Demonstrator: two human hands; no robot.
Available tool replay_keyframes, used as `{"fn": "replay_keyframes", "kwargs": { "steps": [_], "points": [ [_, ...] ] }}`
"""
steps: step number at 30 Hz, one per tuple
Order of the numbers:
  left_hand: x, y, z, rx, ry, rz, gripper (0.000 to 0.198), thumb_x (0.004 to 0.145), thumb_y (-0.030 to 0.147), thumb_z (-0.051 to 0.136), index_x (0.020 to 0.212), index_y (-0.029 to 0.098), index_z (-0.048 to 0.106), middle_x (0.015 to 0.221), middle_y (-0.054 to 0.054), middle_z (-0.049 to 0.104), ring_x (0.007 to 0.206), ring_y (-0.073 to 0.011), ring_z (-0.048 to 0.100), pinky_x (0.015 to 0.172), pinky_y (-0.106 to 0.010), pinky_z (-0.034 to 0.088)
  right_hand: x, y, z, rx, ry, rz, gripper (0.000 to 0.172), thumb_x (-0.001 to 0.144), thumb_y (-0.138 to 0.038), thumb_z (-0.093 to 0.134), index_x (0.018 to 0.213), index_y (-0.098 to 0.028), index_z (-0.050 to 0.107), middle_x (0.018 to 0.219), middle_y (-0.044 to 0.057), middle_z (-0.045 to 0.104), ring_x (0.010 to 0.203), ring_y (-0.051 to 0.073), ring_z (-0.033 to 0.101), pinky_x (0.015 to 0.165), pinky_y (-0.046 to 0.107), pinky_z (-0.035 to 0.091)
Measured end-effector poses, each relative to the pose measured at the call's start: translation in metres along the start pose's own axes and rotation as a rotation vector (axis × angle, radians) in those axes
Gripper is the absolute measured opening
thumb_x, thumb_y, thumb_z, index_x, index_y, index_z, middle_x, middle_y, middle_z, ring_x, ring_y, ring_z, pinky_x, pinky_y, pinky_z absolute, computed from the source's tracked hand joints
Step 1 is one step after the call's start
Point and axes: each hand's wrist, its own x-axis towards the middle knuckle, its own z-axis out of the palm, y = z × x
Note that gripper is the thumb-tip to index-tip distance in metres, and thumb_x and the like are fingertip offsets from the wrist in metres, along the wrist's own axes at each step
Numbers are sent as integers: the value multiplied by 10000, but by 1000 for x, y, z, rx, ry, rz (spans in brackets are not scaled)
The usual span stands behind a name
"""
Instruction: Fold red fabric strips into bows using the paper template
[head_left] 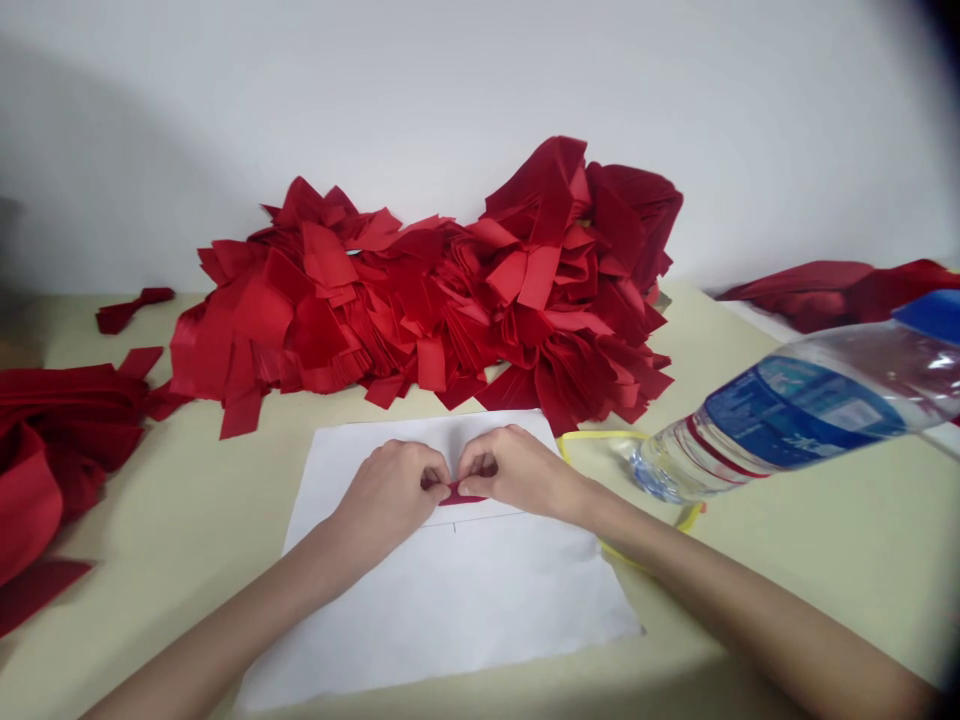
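Over a sheet of white paper (450,600), my left hand (405,480) and my right hand (517,470) meet with thumbs and fingertips pinched. Between them is a small red fabric piece (461,496), gripped by both hands and partly hidden by the fingers. It lies just above a thin drawn line with a short cross mark on the paper. Whether the piece is folded I cannot tell.
Behind the paper a large heap of red fabric strips (420,300) leans toward the wall. More red fabric (60,450) lies at the left. A water bottle (795,410) with a blue label stands at the right, by a yellow-edged item (600,436). Further red fabric (832,290) sits far right.
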Motion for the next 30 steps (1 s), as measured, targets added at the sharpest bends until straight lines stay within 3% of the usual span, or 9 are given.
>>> {"fn": "replay_keyframes", "kwargs": {
  "steps": [6,11,16,20,24,27,30],
  "points": [
    [-2,0,1,41,13,35,224,715,104,481,544,206,584,613,16,586,557,-144,500,530,-275,341,-8,-11,3,-145,28,-90,96,755,-134,562,714,-181,634,694,-6,611,654,119,504,602,244,318],
    [-1,-4,0,28,-2,65,224,730,101,479,610,208,635,664,11,635,595,-144,535,576,-273,389,-9,-8,3,-167,12,-117,92,796,-145,543,776,-181,625,709,-10,613,642,107,506,594,230,319],
    [5,-10,-3,36,-27,103,211,747,141,496,659,220,670,631,24,641,549,-132,556,523,-246,400,0,0,0,-162,-26,-118,49,754,-156,615,761,-198,639,617,-44,590,552,82,486,531,205,302],
    [4,-10,-3,87,-19,172,242,755,97,465,656,215,652,660,22,637,561,-124,547,542,-246,404,-5,-5,2,-203,3,-163,92,787,-121,569,732,-186,603,672,-27,596,634,104,507,577,224,313],
    [-8,-14,3,176,-20,279,292,805,51,405,663,190,619,702,-5,611,631,-149,524,581,-278,383,-17,-1,15,-449,127,-383,169,879,-141,457,764,-159,579,779,31,592,720,142,499,649,268,347],
    [-16,-21,9,357,-1,451,322,854,40,358,710,168,616,736,-34,595,681,-180,513,567,-298,369,-23,9,26,-612,260,-592,203,903,-116,406,816,-145,587,781,37,583,714,146,478,661,273,362],
    [-20,-26,12,556,44,623,328,867,10,338,771,149,619,744,-37,586,675,-185,507,564,-308,390,-25,16,29,-649,317,-708,216,917,-101,386,865,-138,592,791,31,595,731,146,474,684,280,367]
  ]
}}
